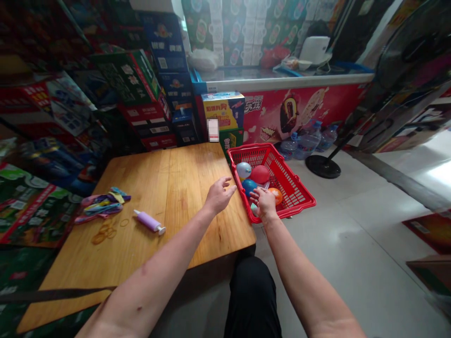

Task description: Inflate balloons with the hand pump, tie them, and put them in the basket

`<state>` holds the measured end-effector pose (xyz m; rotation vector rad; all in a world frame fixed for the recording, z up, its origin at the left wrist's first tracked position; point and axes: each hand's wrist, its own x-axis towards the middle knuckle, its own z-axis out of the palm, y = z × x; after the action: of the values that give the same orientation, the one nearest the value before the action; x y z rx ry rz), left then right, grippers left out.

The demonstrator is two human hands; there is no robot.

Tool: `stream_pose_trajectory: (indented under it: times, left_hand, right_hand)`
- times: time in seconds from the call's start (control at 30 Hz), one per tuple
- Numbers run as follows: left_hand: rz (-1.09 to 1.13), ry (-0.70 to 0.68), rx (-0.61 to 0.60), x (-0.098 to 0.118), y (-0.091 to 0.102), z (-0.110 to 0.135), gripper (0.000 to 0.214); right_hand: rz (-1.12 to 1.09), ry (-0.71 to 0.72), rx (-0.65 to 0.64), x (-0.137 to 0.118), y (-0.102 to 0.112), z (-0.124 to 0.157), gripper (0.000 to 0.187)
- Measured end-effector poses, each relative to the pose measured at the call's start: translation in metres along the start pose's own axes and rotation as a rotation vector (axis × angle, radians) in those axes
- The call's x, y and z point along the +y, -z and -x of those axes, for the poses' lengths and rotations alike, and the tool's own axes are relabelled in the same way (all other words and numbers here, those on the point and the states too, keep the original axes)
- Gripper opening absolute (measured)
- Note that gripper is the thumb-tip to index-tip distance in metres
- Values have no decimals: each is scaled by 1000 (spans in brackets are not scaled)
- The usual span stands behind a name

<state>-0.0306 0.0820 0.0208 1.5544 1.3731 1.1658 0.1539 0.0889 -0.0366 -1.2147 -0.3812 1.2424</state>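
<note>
My right hand (265, 202) reaches over the near side of a red plastic basket (287, 179), fingers apart among the balloons. Inside lie a pale balloon (243, 169), a red balloon (260, 174), a blue balloon (248, 187), an orange balloon (277, 195) and part of a mint-green balloon (253, 208). Above the right edge of the wooden table (183, 183), my left hand (219, 194) hangs open, its fingers pointing toward the basket. On the table are a purple balloon pump (148, 221), a heap of limp, uninflated balloons (103, 206) and several rubber bands (104, 233).
Stacked drink cartons (165, 47) line the back and left. Behind the basket stands a red chest freezer (268, 108), with large water bottles (307, 143) beside it. A fan's round base (323, 167) rests on the tiled floor at right.
</note>
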Motion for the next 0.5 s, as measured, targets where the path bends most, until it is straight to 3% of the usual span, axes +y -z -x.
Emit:
stream_pose_trajectory:
  times: [0.27, 0.5]
  left_hand:
    - [-10, 49, 127, -17, 71, 66, 37]
    - [-28, 94, 272, -47, 148, 119, 41]
  right_hand:
    - [47, 83, -39, 15, -38, 49, 24]
    - [111, 102, -171, 31, -96, 106, 26]
